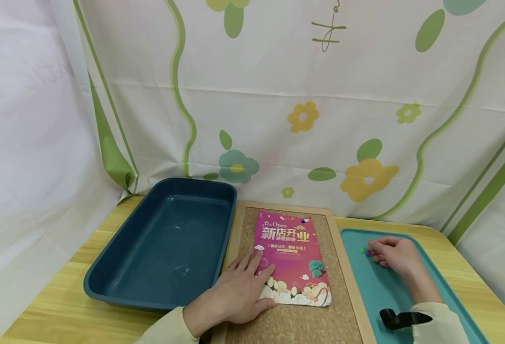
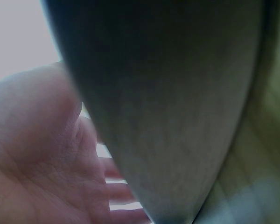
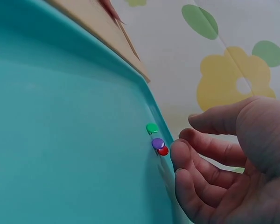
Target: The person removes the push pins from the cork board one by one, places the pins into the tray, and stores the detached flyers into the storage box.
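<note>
A pink-purple poster [image 1: 287,253] with Chinese lettering lies on a wood-framed cork board [image 1: 304,322]. Near its upper right corner is a small dark blue pushpin [image 1: 306,220]. My left hand [image 1: 239,289] rests with spread fingers on the poster's lower left side and the cork. Over the turquoise tray [image 1: 381,291], my right hand [image 1: 396,255] has its fingers bent, with a gap between thumb and forefinger and nothing visible in it. Just beside those fingertips lie a green pushpin [image 3: 151,128], a purple pushpin [image 3: 157,143] and a red pushpin [image 3: 163,150].
A deep dark blue bin [image 1: 162,248] stands left of the board on the wooden table [image 1: 63,282]. White cloth [image 1: 261,62] with printed flowers hangs behind. A black strap-like device [image 1: 402,319] sits at my right wrist, over the tray.
</note>
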Demonstrator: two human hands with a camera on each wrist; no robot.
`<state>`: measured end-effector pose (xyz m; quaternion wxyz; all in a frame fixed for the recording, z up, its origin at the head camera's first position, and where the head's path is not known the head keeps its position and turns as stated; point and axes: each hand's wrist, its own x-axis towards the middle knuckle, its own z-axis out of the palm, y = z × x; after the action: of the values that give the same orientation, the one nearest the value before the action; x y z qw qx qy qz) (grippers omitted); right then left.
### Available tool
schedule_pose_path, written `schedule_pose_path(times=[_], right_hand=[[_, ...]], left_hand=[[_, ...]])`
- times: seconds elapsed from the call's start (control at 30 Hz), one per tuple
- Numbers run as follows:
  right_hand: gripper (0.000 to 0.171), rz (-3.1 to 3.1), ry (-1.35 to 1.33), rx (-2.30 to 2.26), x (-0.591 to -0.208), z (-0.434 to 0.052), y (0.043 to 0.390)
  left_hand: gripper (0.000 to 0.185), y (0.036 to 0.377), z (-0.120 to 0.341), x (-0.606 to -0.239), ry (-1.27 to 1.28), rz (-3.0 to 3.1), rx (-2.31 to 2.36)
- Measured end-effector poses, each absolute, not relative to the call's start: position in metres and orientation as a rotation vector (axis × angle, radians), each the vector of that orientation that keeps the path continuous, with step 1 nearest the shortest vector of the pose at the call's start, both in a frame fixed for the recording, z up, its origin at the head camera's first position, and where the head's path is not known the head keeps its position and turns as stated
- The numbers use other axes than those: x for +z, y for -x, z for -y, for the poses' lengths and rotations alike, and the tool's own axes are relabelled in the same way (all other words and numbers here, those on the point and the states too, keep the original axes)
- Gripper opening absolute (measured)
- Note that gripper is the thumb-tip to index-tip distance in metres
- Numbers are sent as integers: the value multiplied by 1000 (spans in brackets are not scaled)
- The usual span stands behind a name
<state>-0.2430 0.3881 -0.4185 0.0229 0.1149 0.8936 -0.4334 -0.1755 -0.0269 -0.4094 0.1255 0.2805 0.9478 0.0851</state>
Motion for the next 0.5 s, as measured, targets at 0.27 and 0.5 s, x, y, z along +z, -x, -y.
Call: schedule_pose_path(times=[0.27,0.5], right_hand=[[43,-2789,-305,-1315,-417,-383,241],[40,-2788,-248,-1330,-417,-376,242]], left_hand=[[77,176,27,-410,-820,-2754,254],[76,176,27,-409,-829,-2751,260]])
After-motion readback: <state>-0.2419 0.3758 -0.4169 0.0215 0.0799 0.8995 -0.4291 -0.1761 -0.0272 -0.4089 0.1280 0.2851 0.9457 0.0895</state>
